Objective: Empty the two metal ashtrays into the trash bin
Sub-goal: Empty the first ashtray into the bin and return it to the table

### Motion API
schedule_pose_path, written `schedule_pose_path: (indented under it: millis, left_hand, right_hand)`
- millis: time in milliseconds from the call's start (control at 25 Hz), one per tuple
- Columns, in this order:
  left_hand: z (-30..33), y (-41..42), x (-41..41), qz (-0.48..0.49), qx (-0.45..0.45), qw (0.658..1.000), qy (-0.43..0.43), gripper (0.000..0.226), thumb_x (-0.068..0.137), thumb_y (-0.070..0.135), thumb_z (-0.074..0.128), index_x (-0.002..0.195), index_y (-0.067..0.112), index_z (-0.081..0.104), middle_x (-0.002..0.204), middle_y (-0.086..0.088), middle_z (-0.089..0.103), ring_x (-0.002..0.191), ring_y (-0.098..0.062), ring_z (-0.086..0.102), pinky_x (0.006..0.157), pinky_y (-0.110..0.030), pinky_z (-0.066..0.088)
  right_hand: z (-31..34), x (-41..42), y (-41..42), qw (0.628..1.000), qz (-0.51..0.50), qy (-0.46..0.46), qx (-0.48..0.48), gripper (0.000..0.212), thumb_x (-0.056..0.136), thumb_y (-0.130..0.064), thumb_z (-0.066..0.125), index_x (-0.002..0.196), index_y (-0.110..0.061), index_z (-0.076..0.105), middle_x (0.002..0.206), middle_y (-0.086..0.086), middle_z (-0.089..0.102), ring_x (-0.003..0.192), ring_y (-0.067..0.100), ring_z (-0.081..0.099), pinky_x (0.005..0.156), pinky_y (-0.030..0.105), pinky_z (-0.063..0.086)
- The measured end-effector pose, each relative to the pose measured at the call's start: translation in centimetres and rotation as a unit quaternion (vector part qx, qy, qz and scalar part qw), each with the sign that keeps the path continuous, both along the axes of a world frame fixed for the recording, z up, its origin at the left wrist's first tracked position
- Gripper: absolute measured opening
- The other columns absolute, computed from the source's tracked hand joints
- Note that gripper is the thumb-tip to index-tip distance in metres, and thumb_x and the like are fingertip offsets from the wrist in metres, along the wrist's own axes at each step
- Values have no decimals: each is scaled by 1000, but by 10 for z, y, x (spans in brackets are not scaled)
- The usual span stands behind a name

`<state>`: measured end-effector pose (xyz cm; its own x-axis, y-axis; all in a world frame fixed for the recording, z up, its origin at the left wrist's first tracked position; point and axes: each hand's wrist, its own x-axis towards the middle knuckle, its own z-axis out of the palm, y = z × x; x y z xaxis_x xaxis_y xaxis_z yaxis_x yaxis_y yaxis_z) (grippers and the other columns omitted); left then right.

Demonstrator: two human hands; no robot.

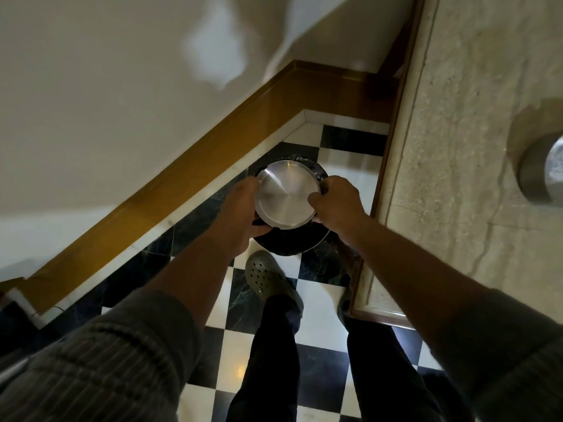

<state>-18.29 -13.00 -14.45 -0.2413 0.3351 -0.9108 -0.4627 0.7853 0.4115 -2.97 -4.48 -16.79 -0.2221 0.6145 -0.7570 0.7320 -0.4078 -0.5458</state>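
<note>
A round metal ashtray [286, 194] is turned bottom up over the black-lined trash bin [289, 246], which stands on the floor in the corner. My left hand [240, 208] grips its left rim and my right hand [335, 202] grips its right rim. The ashtray covers most of the bin's opening, so the inside is hidden. A second metal ashtray [545, 175] sits at the right edge of the view, on the pale stone counter [457, 147].
The floor is black and white checkered tile [323, 303]. A wooden skirting board [182, 184] runs along the white wall on the left. My foot in a green clog [268, 277] stands just before the bin. The counter's wooden edge [387, 166] borders the bin's right.
</note>
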Motion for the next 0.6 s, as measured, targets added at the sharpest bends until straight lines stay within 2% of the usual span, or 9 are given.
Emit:
schedule_pose_path:
  millis: [40, 80, 160, 240, 320, 440, 600]
  left_hand:
    - [7, 8, 1, 2, 0, 1000, 19, 42, 99, 27, 57, 141, 25, 51, 141, -11, 56, 120, -29, 58, 67, -33, 62]
    - [14, 14, 1, 11, 4, 1000, 29, 45, 98, 27, 59, 142, 22, 50, 142, -12, 55, 122, -30, 57, 73, -31, 61]
    - [28, 31, 4, 98, 19, 995, 25, 60, 91, 18, 71, 144, 11, 47, 146, -17, 53, 129, -31, 54, 88, -19, 51]
    - [51, 46, 13, 122, 38, 992, 16, 50, 94, 21, 66, 141, 12, 50, 142, -17, 56, 125, -32, 58, 85, -31, 54]
    - [75, 65, 31, 20, 40, 998, 47, 41, 98, 32, 54, 136, 19, 56, 135, -14, 61, 114, -29, 63, 77, -41, 60]
    - [90, 85, 58, -41, 39, 997, 50, 47, 90, 41, 56, 134, 26, 58, 133, -9, 62, 114, -30, 63, 80, -45, 62]
    - [103, 117, 108, -65, 31, 996, 50, 44, 94, 44, 49, 133, 27, 59, 133, -10, 62, 116, -30, 63, 65, -37, 64]
  right_hand:
    - [7, -4, 0, 999, -31, -5, 16, 26, 88, -12, 60, 113, -5, 61, 102, 9, 62, 92, 27, 65, 78, 43, 62]
    - [14, -8, 0, 998, -57, -1, 27, 25, 89, -11, 58, 113, -5, 59, 98, 6, 59, 90, 24, 62, 75, 38, 61]
    - [31, -6, 6, 994, -97, 23, 39, 18, 91, -10, 56, 109, -6, 57, 90, -1, 54, 86, 18, 59, 71, 33, 60]
    - [51, 4, 15, 988, -140, 57, 41, 14, 92, -11, 55, 106, -10, 57, 86, -7, 53, 89, 20, 63, 78, 42, 62]
    - [69, 25, 28, 981, -179, 71, 37, 21, 91, -12, 55, 112, -9, 60, 91, -1, 59, 91, 25, 67, 80, 48, 62]
    - [82, 58, 41, 977, -197, 65, 44, 26, 90, -13, 54, 113, -7, 63, 105, 10, 65, 96, 28, 66, 83, 49, 61]
    - [90, 110, 60, 967, -244, 54, 58, 23, 89, -13, 52, 101, -2, 68, 96, 16, 70, 88, 32, 70, 79, 56, 60]
